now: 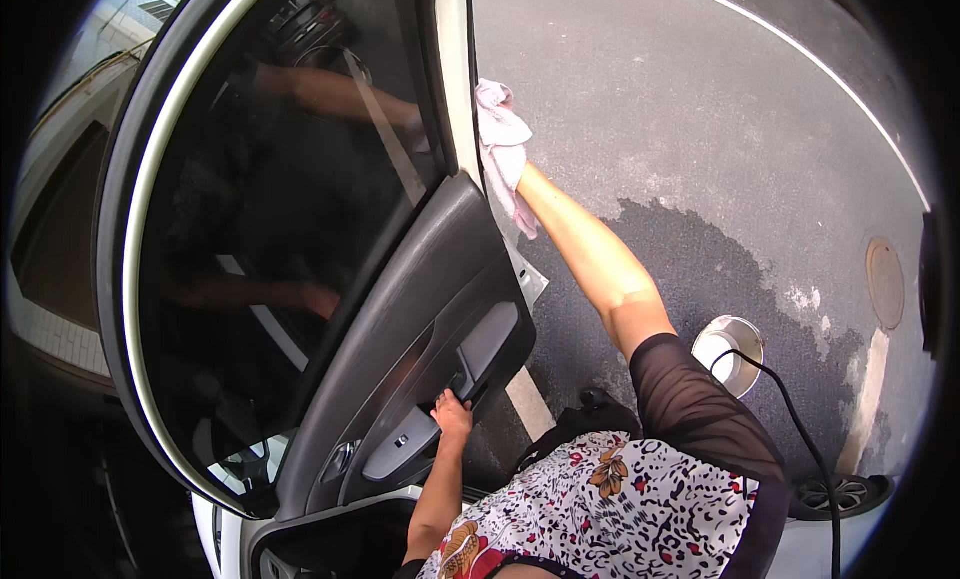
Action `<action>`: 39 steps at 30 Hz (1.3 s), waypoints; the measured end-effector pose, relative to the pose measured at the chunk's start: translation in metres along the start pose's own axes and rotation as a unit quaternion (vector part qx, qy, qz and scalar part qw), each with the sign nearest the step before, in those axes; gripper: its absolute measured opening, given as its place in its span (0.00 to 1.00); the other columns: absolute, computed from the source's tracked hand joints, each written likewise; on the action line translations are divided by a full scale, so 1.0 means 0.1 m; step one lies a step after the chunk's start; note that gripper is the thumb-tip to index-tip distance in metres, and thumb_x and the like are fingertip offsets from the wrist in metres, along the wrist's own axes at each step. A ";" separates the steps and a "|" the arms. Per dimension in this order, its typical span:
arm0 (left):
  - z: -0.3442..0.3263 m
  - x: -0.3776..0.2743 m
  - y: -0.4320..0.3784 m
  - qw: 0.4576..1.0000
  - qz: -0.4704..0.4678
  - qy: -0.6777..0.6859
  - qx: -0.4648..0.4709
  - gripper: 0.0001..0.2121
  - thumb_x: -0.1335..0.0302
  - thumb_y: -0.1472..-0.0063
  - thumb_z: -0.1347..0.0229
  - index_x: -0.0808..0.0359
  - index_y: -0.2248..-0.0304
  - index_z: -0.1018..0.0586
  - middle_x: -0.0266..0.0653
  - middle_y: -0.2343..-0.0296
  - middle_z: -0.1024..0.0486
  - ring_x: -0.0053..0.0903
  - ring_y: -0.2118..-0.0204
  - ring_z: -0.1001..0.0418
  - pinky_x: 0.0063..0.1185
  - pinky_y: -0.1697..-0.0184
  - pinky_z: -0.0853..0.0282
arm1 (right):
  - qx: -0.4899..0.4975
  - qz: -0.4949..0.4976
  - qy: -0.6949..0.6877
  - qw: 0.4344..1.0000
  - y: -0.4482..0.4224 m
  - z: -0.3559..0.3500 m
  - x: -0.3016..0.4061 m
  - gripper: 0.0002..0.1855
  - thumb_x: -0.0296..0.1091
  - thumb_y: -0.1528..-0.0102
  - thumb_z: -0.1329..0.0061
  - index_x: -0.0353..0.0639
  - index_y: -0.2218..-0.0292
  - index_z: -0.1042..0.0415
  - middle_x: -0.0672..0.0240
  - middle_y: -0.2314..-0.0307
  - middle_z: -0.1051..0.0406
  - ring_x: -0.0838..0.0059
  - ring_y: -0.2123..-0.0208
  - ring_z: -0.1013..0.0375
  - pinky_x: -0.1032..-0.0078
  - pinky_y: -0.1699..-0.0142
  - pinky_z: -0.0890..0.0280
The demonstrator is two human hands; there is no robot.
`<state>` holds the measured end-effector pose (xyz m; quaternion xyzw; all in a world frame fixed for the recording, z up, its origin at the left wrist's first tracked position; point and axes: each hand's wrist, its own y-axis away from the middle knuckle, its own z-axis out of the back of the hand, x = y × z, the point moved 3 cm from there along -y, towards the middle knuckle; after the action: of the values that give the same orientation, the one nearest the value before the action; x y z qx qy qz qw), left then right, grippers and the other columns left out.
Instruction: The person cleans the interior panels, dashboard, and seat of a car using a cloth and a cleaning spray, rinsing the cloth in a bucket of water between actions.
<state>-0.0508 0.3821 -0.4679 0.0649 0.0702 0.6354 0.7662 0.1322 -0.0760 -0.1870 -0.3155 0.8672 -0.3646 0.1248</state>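
Observation:
My left hand (452, 412) grips the pull handle (463, 376) on the armrest of an open car door, its fingers curled into the recess. The door's inner panel (420, 279) is dark grey, with a window switch (402, 440) and an inner door handle (341, 459). My right arm reaches far forward, and my right hand (519, 170) is mostly hidden by a pale pink cloth (504, 128). That cloth lies against the outer side of the white door frame (459, 91). The tinted window (285, 166) is up and reflects my arms.
A metal bucket (754, 354) stands on the wet asphalt (675, 256) to my right. A black hose or cable (806, 429) runs from it past a car wheel (840, 496). Farther right are a round manhole cover (885, 282) and a white painted line (862, 406).

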 end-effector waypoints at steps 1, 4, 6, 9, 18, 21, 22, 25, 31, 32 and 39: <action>0.01 -0.02 0.00 1.000 0.008 -0.007 0.007 0.24 0.67 0.52 0.40 0.67 0.57 0.34 0.46 0.58 0.31 0.40 0.52 0.35 0.38 0.53 0.42 | -0.039 -0.002 0.001 0.999 0.07 0.08 -0.12 0.11 0.21 0.45 0.65 0.39 0.59 0.41 0.63 0.65 0.37 0.72 0.60 0.35 0.78 0.51 0.39; 0.05 0.07 0.04 1.000 0.022 -0.009 0.017 0.24 0.68 0.51 0.41 0.67 0.57 0.35 0.46 0.58 0.31 0.39 0.51 0.35 0.38 0.51 0.43 | -0.159 -0.059 -0.036 0.985 0.77 0.42 -0.52 0.12 0.25 0.44 0.68 0.40 0.57 0.41 0.63 0.62 0.39 0.72 0.56 0.38 0.77 0.48 0.42; 0.06 0.06 -0.04 1.000 0.014 -0.010 0.008 0.24 0.68 0.51 0.41 0.68 0.56 0.35 0.46 0.57 0.32 0.39 0.51 0.36 0.39 0.51 0.44 | -0.191 -0.138 -0.103 0.966 1.31 0.76 -0.68 0.14 0.32 0.42 0.68 0.41 0.54 0.42 0.63 0.58 0.41 0.72 0.53 0.40 0.78 0.46 0.45; 0.06 -0.14 -0.15 1.000 -0.014 -0.006 -0.022 0.24 0.68 0.50 0.42 0.68 0.56 0.35 0.47 0.57 0.32 0.40 0.51 0.36 0.38 0.51 0.43 | -0.213 -0.240 -0.181 0.930 1.85 1.28 -0.61 0.20 0.42 0.40 0.68 0.42 0.50 0.43 0.63 0.52 0.43 0.73 0.48 0.44 0.79 0.43 0.50; -0.02 -0.01 -0.07 0.999 -0.005 -0.032 0.016 0.25 0.68 0.51 0.41 0.69 0.55 0.36 0.47 0.58 0.31 0.40 0.52 0.36 0.40 0.52 0.43 | -0.056 -0.455 0.573 0.680 2.22 0.70 -0.04 0.30 0.50 0.38 0.74 0.42 0.41 0.57 0.67 0.42 0.58 0.72 0.43 0.53 0.73 0.43 0.50; -0.01 -0.12 -0.05 0.999 -0.012 -0.030 -0.003 0.23 0.68 0.50 0.42 0.68 0.57 0.35 0.47 0.59 0.31 0.40 0.52 0.35 0.39 0.52 0.43 | -0.095 -0.405 0.447 0.792 1.80 0.44 0.14 0.22 0.46 0.38 0.70 0.46 0.47 0.49 0.69 0.52 0.49 0.78 0.52 0.47 0.78 0.50 0.46; -0.02 -0.02 -0.02 0.999 -0.009 -0.034 -0.006 0.22 0.69 0.50 0.42 0.68 0.58 0.35 0.47 0.59 0.31 0.40 0.53 0.35 0.39 0.52 0.43 | -0.117 -0.413 0.303 0.851 1.73 0.23 0.14 0.20 0.45 0.38 0.69 0.47 0.49 0.46 0.70 0.56 0.46 0.80 0.55 0.45 0.80 0.53 0.44; -0.06 0.11 -0.01 0.999 0.007 -0.031 -0.004 0.22 0.69 0.50 0.42 0.69 0.58 0.35 0.48 0.59 0.31 0.41 0.53 0.35 0.39 0.53 0.42 | -0.170 -0.424 -0.011 0.889 1.72 -0.27 0.38 0.13 0.41 0.38 0.65 0.50 0.54 0.38 0.73 0.66 0.38 0.86 0.65 0.38 0.85 0.60 0.40; 0.00 -0.13 -0.11 1.000 0.005 -0.015 -0.003 0.24 0.70 0.51 0.42 0.68 0.56 0.36 0.48 0.58 0.32 0.42 0.53 0.36 0.38 0.51 0.43 | -0.275 -0.180 0.542 0.774 2.49 0.53 -0.05 0.16 0.45 0.39 0.71 0.46 0.64 0.34 0.71 0.71 0.35 0.77 0.66 0.35 0.77 0.62 0.38; 0.02 -0.18 -0.12 1.000 -0.002 -0.010 -0.018 0.23 0.70 0.50 0.42 0.68 0.57 0.35 0.48 0.58 0.32 0.41 0.53 0.36 0.37 0.52 0.43 | -0.312 -0.153 0.526 0.776 2.58 0.57 -0.04 0.14 0.44 0.41 0.68 0.47 0.66 0.34 0.71 0.73 0.36 0.78 0.68 0.36 0.77 0.63 0.39; 0.00 -0.07 -0.03 0.999 0.019 -0.004 -0.038 0.18 0.69 0.49 0.43 0.65 0.60 0.33 0.45 0.61 0.32 0.38 0.54 0.35 0.35 0.52 0.43 | -0.509 -0.271 0.527 0.624 3.32 0.32 -0.19 0.07 0.41 0.50 0.54 0.53 0.68 0.34 0.72 0.75 0.37 0.74 0.68 0.35 0.73 0.64 0.37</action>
<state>-0.0491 0.3746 -0.4680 0.0392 0.0417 0.6517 0.7563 0.0097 0.0957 -0.4457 -0.3034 0.7071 0.0141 -0.6385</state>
